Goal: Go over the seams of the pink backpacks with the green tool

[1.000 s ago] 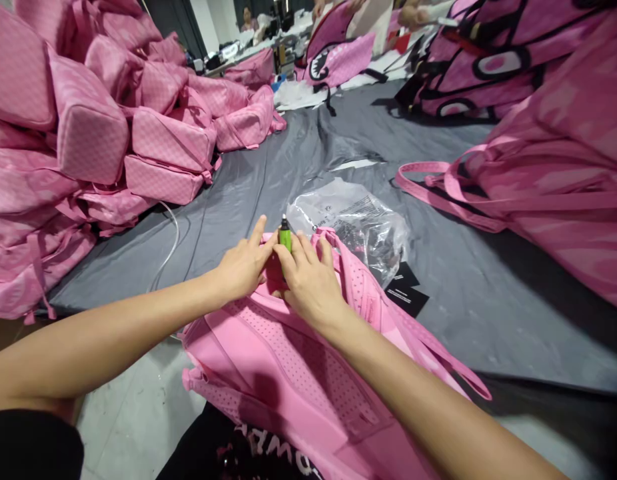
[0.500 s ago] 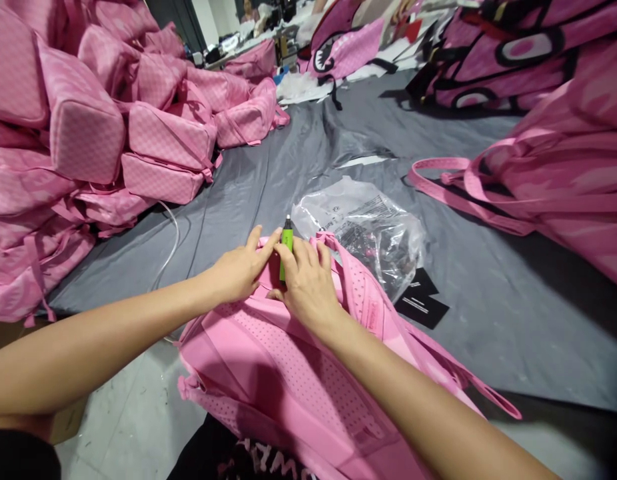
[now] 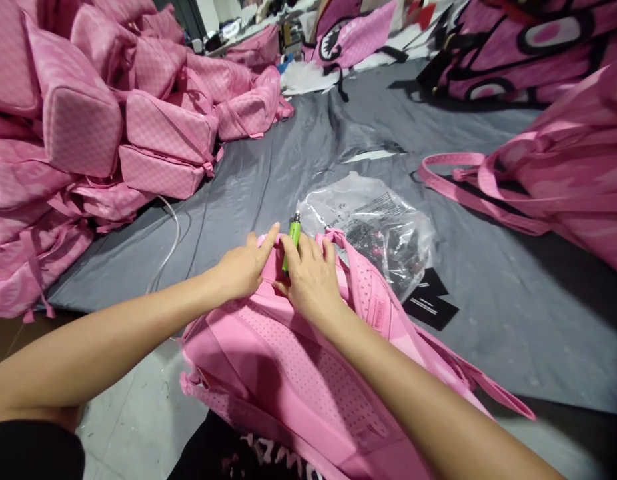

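Observation:
A pink backpack [image 3: 288, 373] with dotted padding lies at the table's near edge, towards my body. My left hand [image 3: 244, 268] is closed on its top edge, the index finger pointing forward. My right hand [image 3: 311, 273] rests on the top of the same bag and holds a green marker-like tool [image 3: 293, 241] between thumb and fingers, its tip pointing up and away. Fabric and fingers hide part of the grip.
Pink bags [image 3: 81, 120] are heaped at the left. A clear plastic bag [image 3: 373, 227] and black cards [image 3: 431, 301] lie beyond the backpack on the grey-covered table [image 3: 498, 320]. Another pink bag [image 3: 578, 180] lies right; a thin clear tube [image 3: 173, 247] lies left.
The green tool has tilted to the right in my right hand. My left hand has shifted slightly, its fingers closer together. The whole view has shifted a little.

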A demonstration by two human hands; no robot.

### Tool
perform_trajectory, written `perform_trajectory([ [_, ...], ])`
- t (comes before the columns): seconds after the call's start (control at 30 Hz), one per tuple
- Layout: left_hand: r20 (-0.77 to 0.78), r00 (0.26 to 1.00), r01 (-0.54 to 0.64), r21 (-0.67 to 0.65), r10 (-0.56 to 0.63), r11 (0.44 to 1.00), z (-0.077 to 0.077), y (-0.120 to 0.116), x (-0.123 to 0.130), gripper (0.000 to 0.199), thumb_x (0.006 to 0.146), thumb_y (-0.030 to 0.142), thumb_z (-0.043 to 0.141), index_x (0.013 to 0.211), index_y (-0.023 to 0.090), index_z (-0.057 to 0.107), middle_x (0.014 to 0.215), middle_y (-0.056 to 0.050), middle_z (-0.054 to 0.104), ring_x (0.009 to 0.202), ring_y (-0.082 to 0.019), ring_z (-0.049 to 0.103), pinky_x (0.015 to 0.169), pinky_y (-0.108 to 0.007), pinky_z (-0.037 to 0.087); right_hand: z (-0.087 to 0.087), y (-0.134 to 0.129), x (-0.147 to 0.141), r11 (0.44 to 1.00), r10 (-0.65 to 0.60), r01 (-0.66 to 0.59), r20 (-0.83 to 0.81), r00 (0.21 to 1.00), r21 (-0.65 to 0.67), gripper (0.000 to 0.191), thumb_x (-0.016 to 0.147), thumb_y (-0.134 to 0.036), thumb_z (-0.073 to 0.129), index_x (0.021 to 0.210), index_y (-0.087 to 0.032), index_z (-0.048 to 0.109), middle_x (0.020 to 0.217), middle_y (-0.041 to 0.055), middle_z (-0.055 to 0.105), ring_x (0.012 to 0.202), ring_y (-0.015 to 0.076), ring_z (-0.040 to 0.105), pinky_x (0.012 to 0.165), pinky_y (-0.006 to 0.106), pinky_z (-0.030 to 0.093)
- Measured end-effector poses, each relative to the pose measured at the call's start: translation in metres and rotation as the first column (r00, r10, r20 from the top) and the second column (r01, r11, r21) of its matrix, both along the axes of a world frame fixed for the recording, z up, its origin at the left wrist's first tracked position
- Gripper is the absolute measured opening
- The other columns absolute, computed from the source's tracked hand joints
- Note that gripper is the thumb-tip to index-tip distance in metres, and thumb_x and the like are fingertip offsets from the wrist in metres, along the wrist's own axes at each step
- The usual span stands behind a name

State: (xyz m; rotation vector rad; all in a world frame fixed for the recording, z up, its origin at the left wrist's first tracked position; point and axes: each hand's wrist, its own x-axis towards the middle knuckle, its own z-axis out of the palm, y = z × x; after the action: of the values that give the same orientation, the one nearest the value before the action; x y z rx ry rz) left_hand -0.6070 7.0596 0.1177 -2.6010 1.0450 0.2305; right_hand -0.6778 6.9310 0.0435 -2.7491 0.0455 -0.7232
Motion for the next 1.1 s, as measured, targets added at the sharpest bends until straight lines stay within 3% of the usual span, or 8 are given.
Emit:
perform_trajectory([
  [0.1, 0.004, 1.000, 0.012, -0.044, -0.012, 0.999, 0.000, 0.001, -0.001, 0.104, 0.083, 0.022, 0.062, 0.156, 0.025, -0.013, 0.140, -0.020, 0.045, 0.098, -0.029, 0.068, 0.074, -0.035, 0.051, 0.006, -0.008, -0.010, 1.000, 0.030, -0.030, 0.131, 0.991, -0.004, 0.052, 0.081, -0.015, 0.068, 0.130, -0.010, 0.052, 0.128, 0.0226, 0.061, 0.118, 0.0352, 0.057, 0.108, 0.057, 0.031],
  [0.2, -0.016, 1.000, 0.021, -0.071, -0.022, 0.997, 0.001, 0.003, -0.002, 0.104, 0.084, 0.020, 0.060, 0.155, 0.025, -0.015, 0.136, -0.019, 0.049, 0.095, -0.027, 0.068, 0.074, -0.033, 0.050, 0.016, -0.019, -0.038, 0.979, 0.129, -0.176, 0.362, 0.923, 0.100, 0.024, 0.090, -0.017, 0.059, 0.114, -0.013, 0.062, 0.098, 0.0108, 0.074, 0.088, 0.0235, 0.068, 0.099, 0.046, 0.041],
  [0.33, -0.015, 0.999, 0.045, -0.070, -0.047, 0.996, 0.001, 0.003, 0.000, 0.104, 0.083, 0.018, 0.059, 0.155, 0.024, -0.015, 0.131, -0.019, 0.051, 0.092, -0.027, 0.068, 0.071, -0.032, 0.049, 0.024, -0.021, -0.065, 0.859, 0.303, -0.372, 0.236, 0.923, 0.353, 0.025, 0.095, -0.033, 0.059, 0.113, -0.018, 0.066, 0.090, 0.0029, 0.075, 0.076, 0.0179, 0.068, 0.076, 0.036, 0.044],
  [0.6, -0.014, 0.998, 0.060, -0.075, -0.061, 0.995, 0.001, 0.002, 0.002, 0.101, 0.082, 0.019, 0.063, 0.157, 0.020, -0.004, 0.126, -0.018, 0.053, 0.086, -0.025, 0.068, 0.066, -0.030, 0.049, 0.013, 0.000, -0.042, 0.818, 0.326, -0.306, 0.044, 0.944, 0.487, 0.022, 0.090, -0.028, 0.064, 0.107, -0.017, 0.073, 0.099, 0.0058, 0.076, 0.087, 0.0220, 0.070, 0.082, 0.041, 0.048],
  [0.77, -0.037, 0.998, 0.058, -0.056, -0.060, 0.997, 0.003, -0.001, 0.003, 0.100, 0.081, 0.018, 0.063, 0.157, 0.017, -0.002, 0.125, -0.019, 0.053, 0.087, -0.026, 0.068, 0.067, -0.031, 0.049, 0.009, 0.006, -0.055, 0.852, 0.253, -0.230, 0.014, 0.967, 0.470, 0.026, 0.089, -0.026, 0.062, 0.109, -0.014, 0.073, 0.100, 0.0080, 0.077, 0.086, 0.0244, 0.070, 0.081, 0.043, 0.053],
  [0.9, -0.044, 0.997, 0.055, -0.070, -0.059, 0.996, 0.005, -0.002, 0.002, 0.099, 0.080, 0.017, 0.064, 0.157, 0.016, 0.001, 0.123, -0.019, 0.053, 0.087, -0.026, 0.067, 0.067, -0.031, 0.049, 0.004, 0.014, -0.057, 0.795, 0.223, -0.219, 0.062, 0.973, 0.566, 0.024, 0.088, -0.024, 0.065, 0.108, -0.014, 0.074, 0.099, 0.0070, 0.077, 0.085, 0.0222, 0.071, 0.080, 0.041, 0.054],
  [1.03, -0.053, 0.997, 0.050, -0.063, -0.053, 0.997, 0.005, -0.003, 0.002, 0.094, 0.082, 0.013, 0.058, 0.157, 0.016, 0.001, 0.125, -0.020, 0.052, 0.087, -0.025, 0.067, 0.068, -0.031, 0.049, 0.003, 0.025, -0.056, 0.891, 0.150, -0.164, 0.066, 0.987, 0.423, 0.025, 0.089, -0.024, 0.062, 0.109, -0.013, 0.073, 0.094, 0.0081, 0.078, 0.078, 0.0247, 0.071, 0.078, 0.047, 0.050],
  [1.1, -0.063, 0.996, 0.052, -0.052, -0.055, 0.997, 0.005, -0.003, 0.002, 0.094, 0.083, 0.014, 0.058, 0.157, 0.016, 0.001, 0.126, -0.021, 0.051, 0.088, -0.025, 0.066, 0.069, -0.031, 0.049, 0.002, 0.031, -0.057, 0.894, 0.118, -0.143, 0.086, 0.989, 0.426, 0.026, 0.090, -0.024, 0.061, 0.110, -0.013, 0.072, 0.093, 0.0084, 0.078, 0.077, 0.0239, 0.071, 0.078, 0.046, 0.049],
])
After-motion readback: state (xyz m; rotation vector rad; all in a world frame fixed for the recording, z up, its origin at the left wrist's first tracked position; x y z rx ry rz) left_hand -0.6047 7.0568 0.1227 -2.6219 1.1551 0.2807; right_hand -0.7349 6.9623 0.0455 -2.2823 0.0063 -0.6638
